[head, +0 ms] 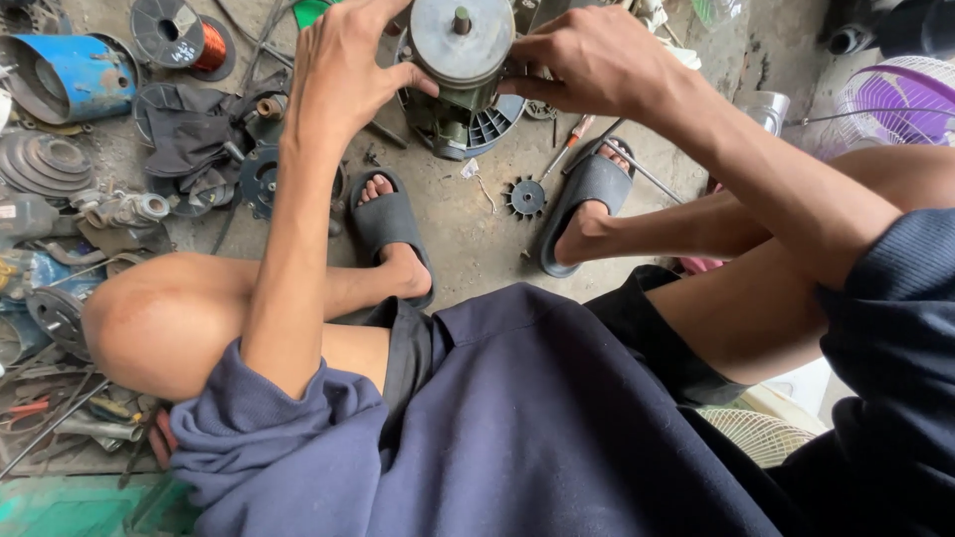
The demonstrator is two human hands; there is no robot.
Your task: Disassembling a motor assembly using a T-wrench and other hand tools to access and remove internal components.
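Here, in the head view, a grey fan motor (pixel 460 75) is gripped from both sides by the left hand (pixel 343 70) and right hand (pixel 587 60), above the concrete floor (pixel 468 229). A small black gear (pixel 525 198) lies below the motor.

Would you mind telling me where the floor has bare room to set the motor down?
Bare concrete lies between the two sandals, broken only by a small black gear. The left side is crowded: blue drum, copper wire spool, pulley, scattered tools. Both hands, left hand and right hand, grip the motor.
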